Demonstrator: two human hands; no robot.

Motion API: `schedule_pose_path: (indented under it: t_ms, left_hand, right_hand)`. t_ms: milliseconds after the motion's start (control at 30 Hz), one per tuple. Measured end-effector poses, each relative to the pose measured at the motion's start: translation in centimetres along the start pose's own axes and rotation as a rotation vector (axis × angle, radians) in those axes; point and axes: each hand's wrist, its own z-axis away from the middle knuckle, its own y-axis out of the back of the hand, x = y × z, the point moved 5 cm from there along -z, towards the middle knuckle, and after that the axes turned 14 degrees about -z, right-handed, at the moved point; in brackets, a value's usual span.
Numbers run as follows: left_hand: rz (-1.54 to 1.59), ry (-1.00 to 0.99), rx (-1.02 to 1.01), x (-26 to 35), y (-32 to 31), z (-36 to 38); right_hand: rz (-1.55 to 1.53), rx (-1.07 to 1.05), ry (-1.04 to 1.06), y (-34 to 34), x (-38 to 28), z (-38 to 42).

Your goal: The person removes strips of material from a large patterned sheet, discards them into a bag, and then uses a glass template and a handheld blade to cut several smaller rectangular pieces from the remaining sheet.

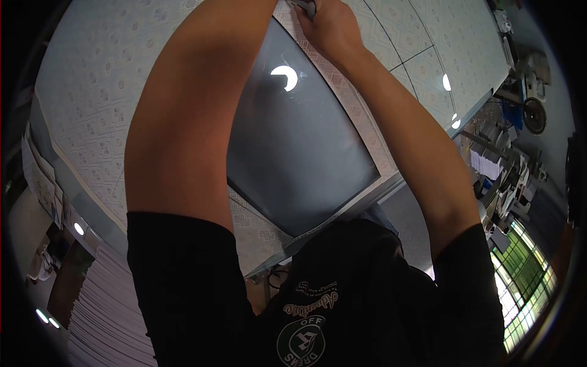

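Note:
My right hand [333,29] is at the top edge of the view, fingers closed round a grey tool [309,8] that is mostly cut off, so its kind does not show. Below and left of it lies a glossy dark grey sheet [299,147] with dark edges, flat on the patterned table covering [397,37]. A crescent of light reflects off the sheet. My left forearm [189,116] stretches across the sheet's left side and leaves the frame at the top. The left hand itself is out of sight.
Dark lines cross the covering at the upper right. The table's near edge [379,196] runs close to my body. Loose papers [43,177] hang at the left edge, and a large stack of sheets [113,306] stands lower left. Cluttered shelves [507,177] and a barred window [523,275] are at right.

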Motion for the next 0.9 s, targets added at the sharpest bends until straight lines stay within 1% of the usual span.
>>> schedule_pose_path:
  t_ms: [100,200,267,300,333,367,433,467,533,567,600,733,800,833,867,900]
  left_hand:
    - [0.005,0.059,0.102,-1.9,0.4,0.9]
    - [0.014,0.158,0.304,-3.7,0.5,4.0]
    - [0.025,0.209,0.461,-3.2,-0.6,7.5]
    - [0.030,0.232,0.538,-2.0,-1.3,9.5]
    - [0.020,0.261,0.566,0.0,-2.1,11.2]
    - [0.004,0.302,0.572,2.7,-2.7,13.2]
    - [-0.050,0.392,0.507,9.8,-3.2,16.7]
    - [-0.029,0.393,0.486,12.8,-3.5,17.8]
    - [-0.017,0.405,0.468,16.9,-4.4,19.7]
    - [-0.034,0.406,0.431,18.4,-4.9,20.3]
    - [-0.051,0.410,0.396,19.4,-5.4,20.6]
    - [-0.051,0.496,0.414,20.9,-5.4,21.4]
    - [-0.039,0.611,0.318,21.7,-5.1,21.2]
    - [-0.058,0.640,0.334,22.5,-4.9,21.0]
    - [-0.056,0.729,0.317,23.0,-4.9,20.9]
    - [-0.053,0.820,0.303,23.5,-5.1,20.6]
  right_hand:
    - [-0.165,0.042,0.030,1.0,1.8,2.3]
    - [-0.327,0.019,0.086,3.3,5.2,6.4]
    - [-0.230,0.051,0.126,5.9,7.5,9.4]
    - [-0.200,0.048,0.094,7.4,8.7,10.8]
    - [-0.169,0.044,0.060,8.7,9.8,12.3]
    - [-0.177,0.044,0.069,10.0,10.5,13.6]
    - [-0.073,0.049,0.153,12.1,11.5,15.4]
    - [-0.080,0.046,0.165,13.0,12.4,15.7]
    - [-0.049,-0.029,0.176,13.9,14.1,16.1]
    - [-0.057,-0.032,0.189,14.4,14.6,16.0]
    - [-0.072,-0.026,0.174,15.0,15.3,15.6]
    - [-0.100,-0.007,0.144,17.8,18.1,13.3]
    - [-0.099,-0.014,0.162,19.6,19.9,11.6]
    - [-0.085,-0.007,0.158,20.5,20.8,10.5]
    - [-0.101,-0.003,0.142,21.4,21.8,9.5]
    - [-0.121,-0.017,0.178,22.2,22.7,8.3]
